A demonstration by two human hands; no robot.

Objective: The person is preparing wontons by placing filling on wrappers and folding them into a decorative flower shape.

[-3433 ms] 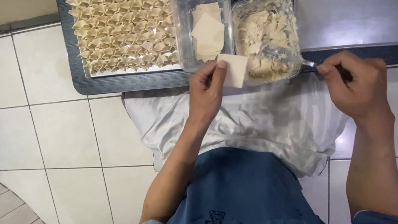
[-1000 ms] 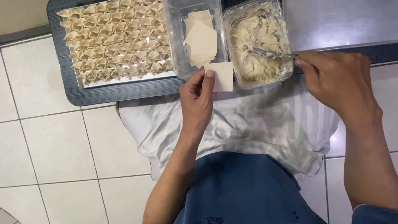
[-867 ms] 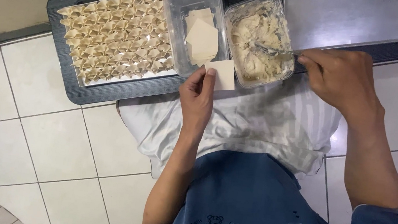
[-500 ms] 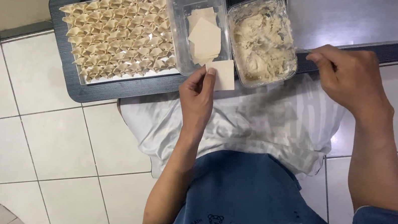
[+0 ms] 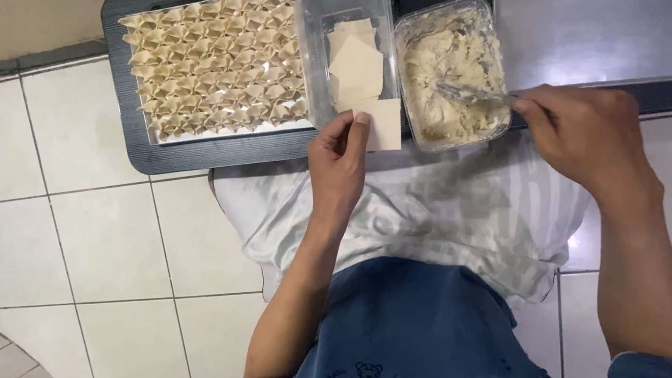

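- While pinching one square dough wrapper (image 5: 384, 124) flat between thumb and fingers, left hand (image 5: 339, 164) hovers at near edge of black tray (image 5: 185, 164), just below clear wrapper tub (image 5: 323, 16).
- Right hand (image 5: 586, 134) closed around handle of metal spoon (image 5: 471, 94); bowl end sunk in pale filling inside filling tub (image 5: 492, 29).
- Wrapper in hand bare, no filling on it yet, not folded.
- Left part of tray packed with rows of folded dumplings (image 5: 215, 59), touching one another, hardly any gap; looks nearly full.
- Only a thin stack of spare wrappers (image 5: 356, 63) in wrapper tub; filling tub well stocked.
- Judged late in batch: most pieces made, this one awaiting scoop, fold and a place in rows.
- Steel sheet (image 5: 611, 35) at far right corner carrying nothing visible.
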